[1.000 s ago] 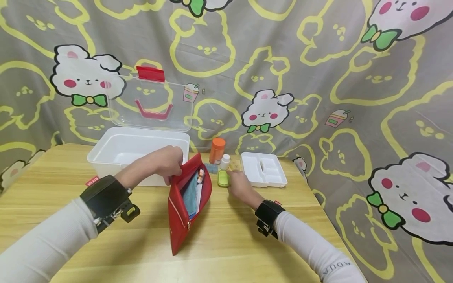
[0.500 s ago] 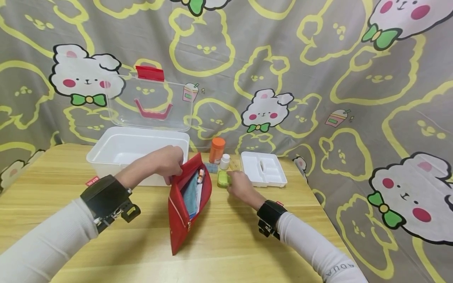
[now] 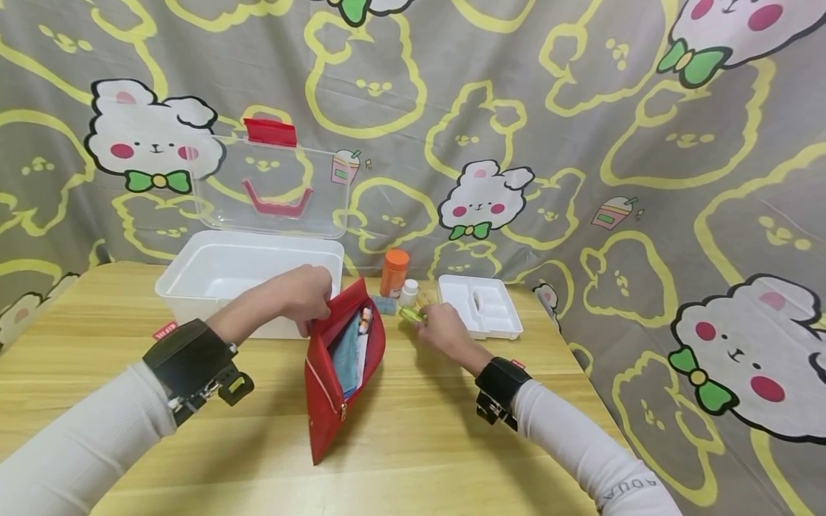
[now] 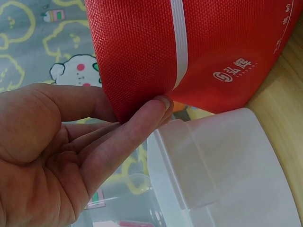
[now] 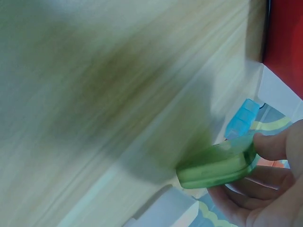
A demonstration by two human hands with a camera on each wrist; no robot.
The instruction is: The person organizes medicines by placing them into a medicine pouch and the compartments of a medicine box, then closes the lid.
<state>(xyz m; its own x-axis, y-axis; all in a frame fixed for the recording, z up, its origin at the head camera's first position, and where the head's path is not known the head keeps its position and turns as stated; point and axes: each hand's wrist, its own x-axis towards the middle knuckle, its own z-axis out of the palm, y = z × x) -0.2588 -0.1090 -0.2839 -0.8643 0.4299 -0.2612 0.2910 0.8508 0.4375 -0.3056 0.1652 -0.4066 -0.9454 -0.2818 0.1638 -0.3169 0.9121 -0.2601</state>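
Both arms (image 3: 581, 453) outstretched, left hand (image 3: 305, 295) raised and pinching, right hand (image 3: 447, 332) lower — thumb (image 5: 271, 146) opposite curled fingers (image 5: 232, 204)

Head view looks forward, down; 2 wrist views close; all share red pouch (image 3: 327, 400).

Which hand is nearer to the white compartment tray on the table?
The right. The right hand, holding the green case, is by the near left corner of the white compartment tray; the left hand is farther to the left, pinching the red pouch.
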